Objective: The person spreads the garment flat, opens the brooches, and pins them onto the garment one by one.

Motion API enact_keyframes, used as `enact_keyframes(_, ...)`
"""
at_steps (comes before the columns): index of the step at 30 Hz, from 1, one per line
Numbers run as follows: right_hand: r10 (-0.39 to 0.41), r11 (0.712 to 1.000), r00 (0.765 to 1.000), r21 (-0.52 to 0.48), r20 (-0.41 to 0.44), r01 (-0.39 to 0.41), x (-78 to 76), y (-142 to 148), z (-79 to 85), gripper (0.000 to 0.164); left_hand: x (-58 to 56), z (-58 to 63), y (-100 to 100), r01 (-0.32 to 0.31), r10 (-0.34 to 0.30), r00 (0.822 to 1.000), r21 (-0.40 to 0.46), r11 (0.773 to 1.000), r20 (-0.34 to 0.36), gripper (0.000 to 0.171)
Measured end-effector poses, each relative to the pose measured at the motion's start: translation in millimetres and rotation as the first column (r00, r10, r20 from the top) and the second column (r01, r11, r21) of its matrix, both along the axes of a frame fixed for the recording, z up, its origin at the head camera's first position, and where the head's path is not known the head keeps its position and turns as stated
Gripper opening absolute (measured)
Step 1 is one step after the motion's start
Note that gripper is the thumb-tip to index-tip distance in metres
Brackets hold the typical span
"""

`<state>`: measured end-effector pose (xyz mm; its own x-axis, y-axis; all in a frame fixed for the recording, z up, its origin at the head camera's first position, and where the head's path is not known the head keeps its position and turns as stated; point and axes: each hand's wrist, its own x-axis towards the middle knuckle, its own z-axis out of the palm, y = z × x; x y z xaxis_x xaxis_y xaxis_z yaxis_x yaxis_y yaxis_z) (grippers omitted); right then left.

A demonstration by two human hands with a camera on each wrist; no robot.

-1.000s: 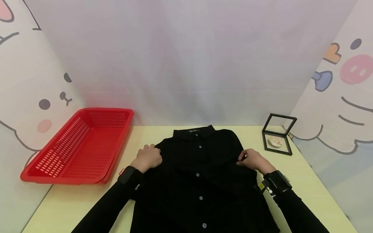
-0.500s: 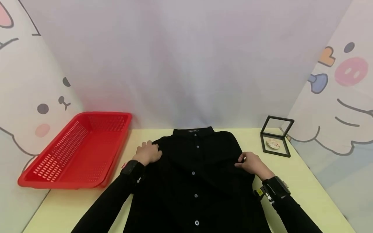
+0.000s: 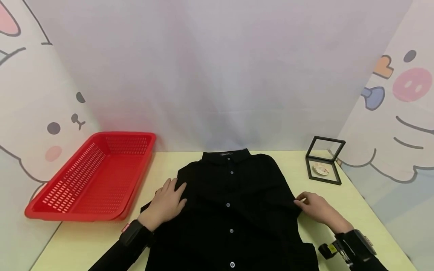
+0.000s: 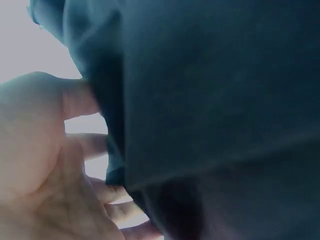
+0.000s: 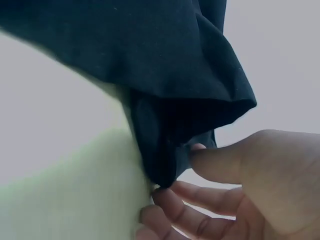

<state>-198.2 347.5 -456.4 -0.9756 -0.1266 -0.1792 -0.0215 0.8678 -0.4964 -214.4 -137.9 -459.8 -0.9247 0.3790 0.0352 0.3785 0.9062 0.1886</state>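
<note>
A black button-up shirt point(image 3: 247, 210) lies front up on the table, its collar towards the back wall. My left hand point(image 3: 165, 203) rests at the shirt's left side with fingers spread. In the left wrist view, the thumb and fingers point(image 4: 77, 100) of that hand meet the edge of the dark cloth, and some fingertips are hidden behind it. Over at the right side, my right hand point(image 3: 317, 207) pinches the end of the short sleeve. The right wrist view shows the sleeve opening point(image 5: 195, 117), with the thumb and forefinger holding its lower edge.
On the left stands a red perforated plastic basket point(image 3: 105, 188). A black hinged frame point(image 3: 324, 180) with a small pale round item point(image 3: 320, 169) is at the back right of the pale yellow table point(image 3: 359, 222). Printed cloth walls enclose the back and sides.
My right hand has moved right and nearer, now at the sleeve's end. My left hand has shifted nearer and left, its fingers spreading from a more curled pose.
</note>
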Motion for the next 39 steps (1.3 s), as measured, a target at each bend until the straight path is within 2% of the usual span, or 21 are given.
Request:
enact_keyframes(3, 0.020, 1.000, 1.000, -0.002, -0.008, -0.020, 7.6, 3.4, -1.0, 0.027, 15.9, 4.8, -6.2, 0.024, -0.023, 1.000, 0.019, 1.000, -0.007, 0.056)
enact_keyframes(6, 0.019, 1.000, 1.000, 0.001, -0.018, -0.019, 11.3, 4.1, -2.4, 0.023, 29.5, 9.2, -11.6, 0.041, -0.042, 0.999, 0.033, 0.999, 0.026, 0.061)
enact_keyframes(10, 0.008, 1.000, 0.999, 0.016, -0.041, -0.007, 12.8, 4.2, -6.1, 0.016, 44.5, 13.9, -15.5, 0.055, -0.066, 0.990, 0.088, 0.995, 0.125, 0.066)
enact_keyframes(14, 0.005, 1.000, 0.998, 0.031, -0.067, -0.003, 12.3, 4.2, -7.3, 0.012, 57.0, 15.2, -16.6, 0.053, -0.087, 0.970, 0.153, 0.987, 0.228, 0.070)
enact_keyframes(18, -0.002, 1.000, 0.996, 0.016, -0.090, 0.003, 11.6, 5.4, -1.8, 0.010, 64.6, 11.9, -18.0, 0.045, -0.086, 0.954, 0.146, 0.988, 0.288, 0.076)
enact_keyframes(22, -0.007, 1.000, 0.991, 0.011, -0.136, 0.008, 8.7, 7.0, 11.3, 0.006, 66.6, 8.1, -20.5, 0.021, -0.054, 0.956, 0.116, 0.993, 0.288, 0.079)
enact_keyframes(26, -0.015, 0.999, 0.976, 0.028, -0.218, 0.021, 6.6, 9.6, 29.2, 0.005, 67.8, 6.4, -22.2, -0.005, -0.025, 0.957, 0.101, 0.995, 0.290, 0.079)
enact_keyframes(29, -0.024, 0.998, 0.950, 0.046, -0.313, 0.040, 7.7, 11.8, 42.9, 0.007, 68.5, 5.9, -22.7, -0.010, -0.019, 0.954, 0.095, 0.995, 0.301, 0.079)
enact_keyframes(32, -0.034, 0.996, 0.903, 0.057, -0.427, 0.065, 10.6, 12.9, 55.0, 0.010, 67.8, 6.3, -23.0, -0.014, -0.014, 0.953, 0.091, 0.996, 0.304, 0.079)
enact_keyframes(36, -0.059, 0.996, 0.812, 0.015, -0.581, 0.083, 13.6, 10.5, 67.5, 0.013, 65.3, 6.9, -23.5, -0.015, -0.013, 0.953, 0.088, 0.996, 0.302, 0.079)
enact_keyframes(39, -0.067, 0.998, 0.746, -0.035, -0.662, 0.059, 12.5, 1.2, 73.1, 0.014, 64.2, 6.8, -23.2, -0.015, -0.013, 0.951, 0.090, 0.996, 0.310, 0.079)
